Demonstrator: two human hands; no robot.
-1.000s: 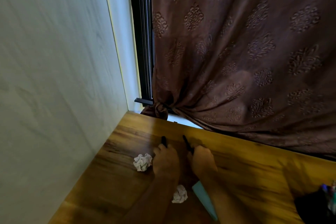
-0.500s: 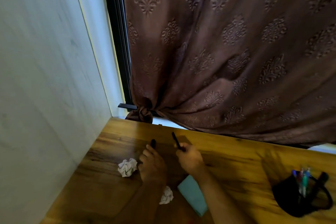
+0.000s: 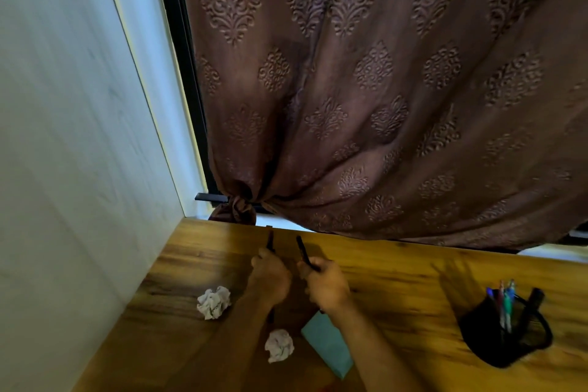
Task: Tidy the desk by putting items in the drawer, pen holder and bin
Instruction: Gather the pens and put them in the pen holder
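Note:
My left hand (image 3: 270, 277) grips a black pen (image 3: 270, 240) whose tip sticks out past the knuckles. Close beside it, my right hand (image 3: 326, 283) holds a second black pen (image 3: 302, 250), tilted up and to the left. Both hands hover over the wooden desk (image 3: 397, 277) near its back edge. A black mesh pen holder (image 3: 506, 331) with several pens in it stands at the right. Two crumpled paper balls lie on the desk, one (image 3: 213, 302) to the left of my left arm, the other (image 3: 279, 345) between my forearms. A teal notepad (image 3: 327, 344) lies partly under my right forearm.
A pale wall (image 3: 70, 153) borders the desk on the left. A brown patterned curtain (image 3: 381, 105), knotted at its lower left, hangs behind the desk's back edge, in front of a black window frame (image 3: 184, 73).
The view has swung right, so the pen holder now shows fully. Both hands have kept their pens and lifted them slightly, more of each pen showing beyond the fingers.

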